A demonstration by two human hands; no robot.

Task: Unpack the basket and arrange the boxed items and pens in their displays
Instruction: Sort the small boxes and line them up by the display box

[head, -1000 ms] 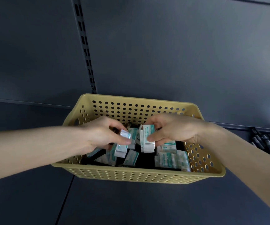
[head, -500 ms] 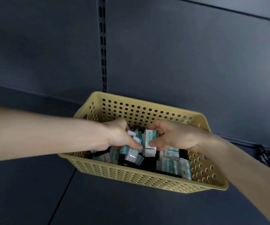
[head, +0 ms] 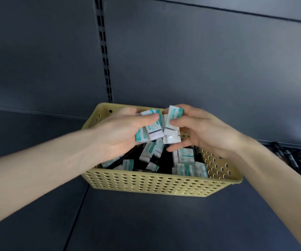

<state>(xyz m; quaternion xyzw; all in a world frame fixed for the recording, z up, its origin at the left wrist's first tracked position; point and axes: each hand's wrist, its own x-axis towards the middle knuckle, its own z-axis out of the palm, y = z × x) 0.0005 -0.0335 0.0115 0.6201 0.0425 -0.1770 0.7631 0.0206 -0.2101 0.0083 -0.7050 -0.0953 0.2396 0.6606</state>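
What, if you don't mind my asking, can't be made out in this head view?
All in the head view:
Print on the boxes the left hand grips: too small, blurred.
Whether the right hand holds one pack or several: fingers cover it.
Dark things on the basket floor: shadowed, under loose boxes.
Pens: cut off by the right edge.

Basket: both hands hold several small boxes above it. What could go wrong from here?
1. The left hand grips the left stack of boxes, fanned unevenly. One may slip out, probably back into the basket.
2. The right hand pinches the right stack close against the left one. Parting the hands could knock a box loose.
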